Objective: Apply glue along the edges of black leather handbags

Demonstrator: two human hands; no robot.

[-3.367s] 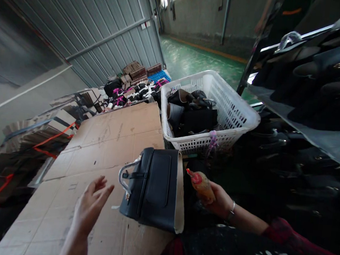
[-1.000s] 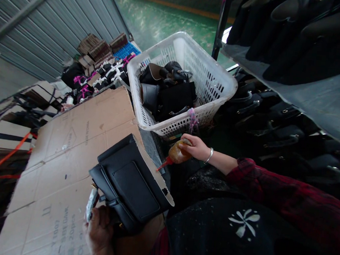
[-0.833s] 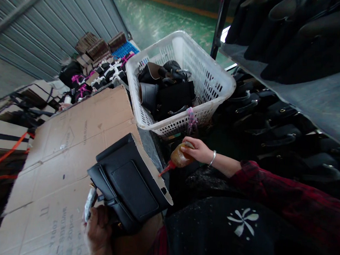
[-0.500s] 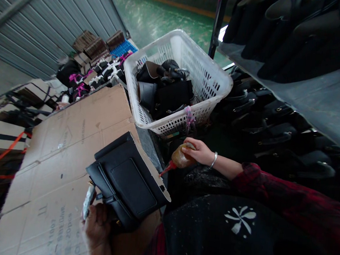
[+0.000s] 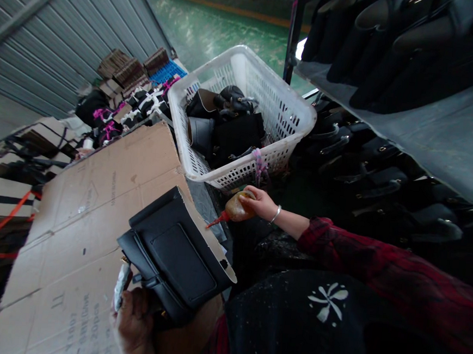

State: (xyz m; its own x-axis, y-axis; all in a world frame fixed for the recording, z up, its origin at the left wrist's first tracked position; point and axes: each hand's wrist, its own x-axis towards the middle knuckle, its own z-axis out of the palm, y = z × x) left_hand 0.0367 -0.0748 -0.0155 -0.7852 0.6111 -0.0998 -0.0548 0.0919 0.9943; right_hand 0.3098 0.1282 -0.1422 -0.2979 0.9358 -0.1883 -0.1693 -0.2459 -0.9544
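Note:
A black handbag [image 5: 184, 260] lies tilted over the cardboard at the table's edge, its beige-edged rim facing right. My left hand [image 5: 133, 313] is closed on the bag's lower left side, with a silvery wrapped piece [image 5: 121, 285] sticking up beside the thumb. Part of the left fingers is hidden behind the bag. In my right hand [image 5: 259, 203] is a squeeze bottle [image 5: 238, 207] of amber liquid. Its red nozzle points down-left, the tip at the beige rim of the bag; whether it touches I cannot tell.
Flattened cardboard [image 5: 85, 230] covers the table. Behind it stands a white plastic basket [image 5: 302, 117] with black bag pieces inside. Racks of black bags [image 5: 376, 166] fill the right, under a grey shelf [image 5: 441, 122]. Tied bundles [image 5: 144, 101] sit at the far left.
My right hand and the bottle have moved left and slightly up, so the nozzle tip has travelled along the bag's rim toward its upper end. The left hand keeps its grip.

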